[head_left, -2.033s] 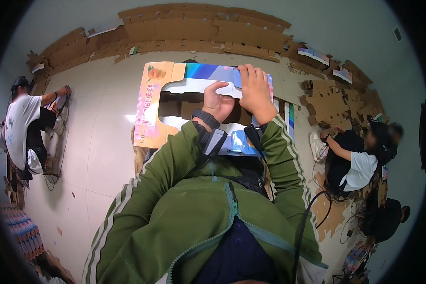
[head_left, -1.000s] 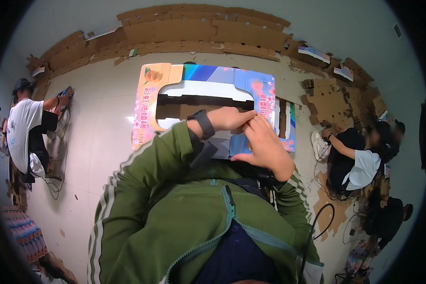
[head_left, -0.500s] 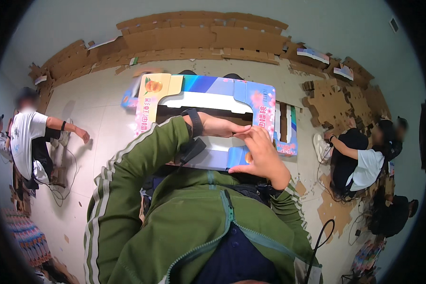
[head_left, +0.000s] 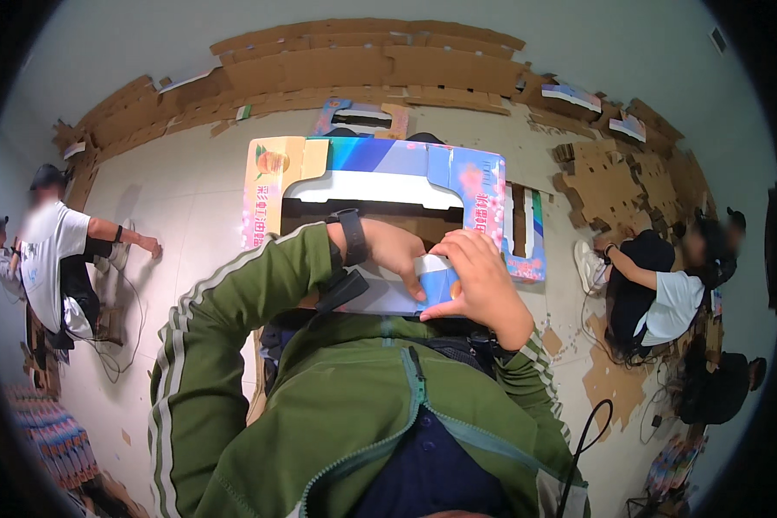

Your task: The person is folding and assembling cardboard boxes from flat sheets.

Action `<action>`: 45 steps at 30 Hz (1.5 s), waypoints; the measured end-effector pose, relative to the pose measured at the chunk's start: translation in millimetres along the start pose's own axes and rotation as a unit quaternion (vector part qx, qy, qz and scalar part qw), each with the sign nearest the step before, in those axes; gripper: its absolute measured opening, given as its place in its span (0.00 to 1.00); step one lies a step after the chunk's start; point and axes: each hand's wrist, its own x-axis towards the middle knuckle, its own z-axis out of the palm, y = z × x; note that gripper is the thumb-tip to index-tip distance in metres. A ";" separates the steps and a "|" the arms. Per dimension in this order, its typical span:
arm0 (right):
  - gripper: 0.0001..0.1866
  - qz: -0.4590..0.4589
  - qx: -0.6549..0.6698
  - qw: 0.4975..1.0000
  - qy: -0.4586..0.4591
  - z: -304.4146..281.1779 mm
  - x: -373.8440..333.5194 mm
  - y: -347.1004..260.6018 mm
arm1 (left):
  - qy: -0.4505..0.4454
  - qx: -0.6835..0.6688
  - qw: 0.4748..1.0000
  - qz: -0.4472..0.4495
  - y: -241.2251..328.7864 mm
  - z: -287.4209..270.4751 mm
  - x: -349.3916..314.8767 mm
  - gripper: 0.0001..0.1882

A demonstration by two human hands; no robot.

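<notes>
A printed cardboard box (head_left: 388,155) in blue, pink and yellow sits before me, with a wide opening in its top. At its near right corner, a blue flap (head_left: 438,283) stands partly raised. My left hand (head_left: 394,250) reaches over the opening and pinches the flap's left side; some of its fingers are hidden inside. On the right, my right hand (head_left: 485,283) wraps around the same flap, thumb on the near side and fingers over the far edge.
Another printed box (head_left: 518,229) shows just right of mine, and a smaller-looking one (head_left: 363,118) lies beyond. Brown cardboard (head_left: 319,69) lines the far wall. People sit at left (head_left: 56,250) and right (head_left: 665,293). Flattened cardboard (head_left: 613,190) and cables lie on the floor.
My left hand has moved down toward the near edge, and the blue flap now stands up between my hands. The blurred box at left is gone from there; a box now shows beyond mine.
</notes>
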 end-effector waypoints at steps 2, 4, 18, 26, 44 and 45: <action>0.44 0.008 0.006 1.000 0.004 1.6 1.6 -1.0 | 0.023 0.023 0.999 -0.006 6.5 3.6 -8.3 0.31; 0.43 0.006 0.010 1.000 0.008 3.0 3.9 -2.1 | 0.153 0.264 0.939 -0.158 12.8 11.0 -21.5 0.36; 0.39 0.212 -0.062 0.971 0.093 -36.3 -0.2 78.4 | 0.618 0.266 0.739 -0.035 -49.1 -13.3 -182.5 0.09; 0.38 0.408 -0.198 0.861 0.229 -50.0 -44.4 213.5 | 0.552 0.179 0.803 -0.137 -124.4 -61.5 -200.4 0.11; 0.46 0.755 0.040 0.648 -0.087 120.1 -124.7 380.2 | 0.455 0.092 0.841 -0.277 -204.3 -100.8 -160.6 0.12; 0.50 0.757 -0.120 0.635 -0.099 136.5 -132.5 377.5 | 0.442 0.097 0.848 -0.276 -208.5 -105.5 -162.0 0.12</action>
